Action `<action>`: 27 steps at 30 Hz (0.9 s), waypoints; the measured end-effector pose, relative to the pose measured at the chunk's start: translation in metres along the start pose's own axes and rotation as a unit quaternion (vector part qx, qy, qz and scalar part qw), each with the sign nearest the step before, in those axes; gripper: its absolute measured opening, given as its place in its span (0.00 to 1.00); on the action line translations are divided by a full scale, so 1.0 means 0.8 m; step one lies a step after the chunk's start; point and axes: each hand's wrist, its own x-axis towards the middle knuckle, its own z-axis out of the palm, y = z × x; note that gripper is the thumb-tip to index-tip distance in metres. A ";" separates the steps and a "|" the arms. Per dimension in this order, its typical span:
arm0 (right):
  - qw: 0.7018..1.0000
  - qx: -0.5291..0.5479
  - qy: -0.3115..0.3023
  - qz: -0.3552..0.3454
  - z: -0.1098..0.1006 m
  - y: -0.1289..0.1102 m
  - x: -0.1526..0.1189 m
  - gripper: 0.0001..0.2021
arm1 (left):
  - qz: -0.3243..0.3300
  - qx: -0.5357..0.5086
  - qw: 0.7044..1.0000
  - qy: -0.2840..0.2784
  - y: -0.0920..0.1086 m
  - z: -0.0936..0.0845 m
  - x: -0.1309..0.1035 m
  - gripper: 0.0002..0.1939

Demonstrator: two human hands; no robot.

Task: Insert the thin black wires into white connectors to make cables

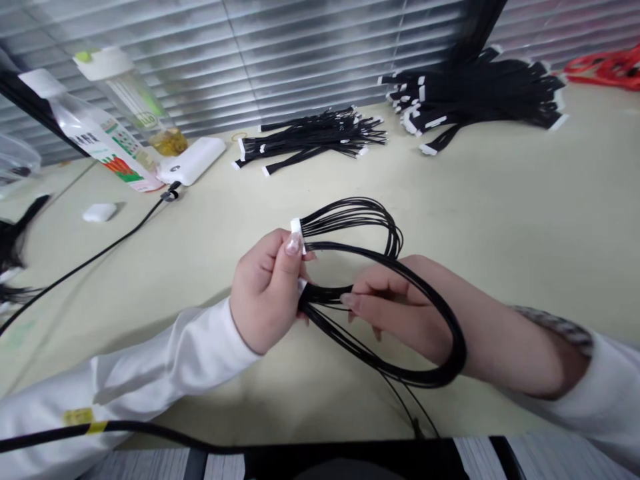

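Observation:
My left hand is closed around the white connectors of a black wire harness. One connector shows above my thumb, and part of another shows below it. From these the black wires bow out to the right in two loops, a thin fanned one above and a thicker one below. Inside the thick loop my right hand pinches some of the wires between thumb and fingers, close to the lower connector. A few loose wires hang down toward the table's front edge.
Black cable bundles with white connectors lie at the back, with a larger pile to their right. A plastic bottle, a tea bottle, a white power bank and a small white case stand left. A black cord crosses the table.

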 end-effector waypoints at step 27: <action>0.845 -0.361 0.224 -0.326 0.027 -0.001 -0.039 0.17 | -0.024 -0.042 0.999 0.022 -0.002 0.000 0.002 0.18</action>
